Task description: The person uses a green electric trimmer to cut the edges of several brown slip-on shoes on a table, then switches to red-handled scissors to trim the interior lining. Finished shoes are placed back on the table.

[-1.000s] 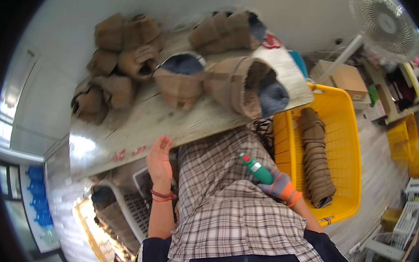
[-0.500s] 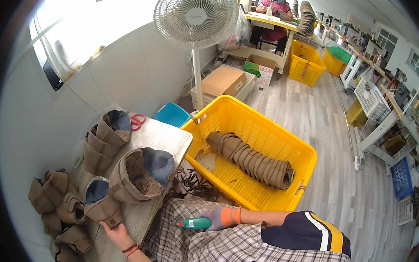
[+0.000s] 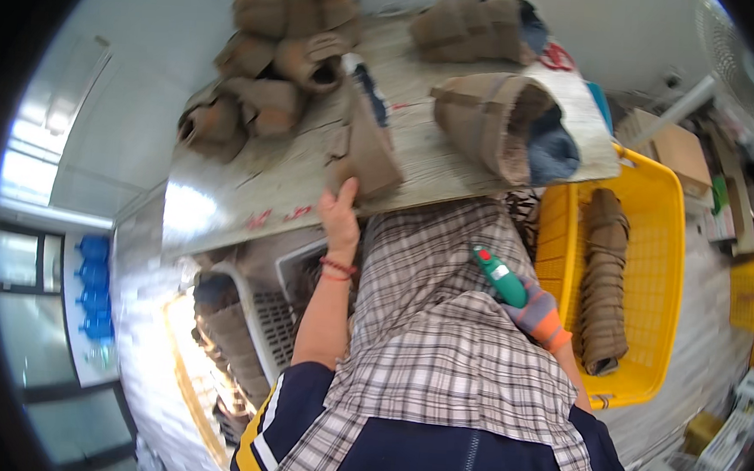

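My bare left hand [image 3: 340,220], with red bracelets at the wrist, grips the lower edge of a brown boot upper [image 3: 368,162] with a dark blue lining. That upper stands tilted on the worn wooden table [image 3: 285,178] and is slightly blurred. On my lap, my right hand [image 3: 536,313], in a grey and orange glove, is wrapped round a green handheld tool [image 3: 501,279] with a red button or tip. To the right of the held piece lies a larger fleece-lined upper [image 3: 487,121]. Left of it is a loose pile of folded brown uppers [image 3: 264,103].
Nested uppers [image 3: 472,30] and red scissors [image 3: 557,57] lie at the table's far side. A yellow basket [image 3: 663,279] at my right holds a long nested stack [image 3: 603,284]. Below the table on the left, more uppers [image 3: 231,334] sit by a pale crate [image 3: 260,315].
The view has swung left, bringing the whole table before me. My left hand keeps hold of the boot upper, and my right hand still has the green tool on my lap.
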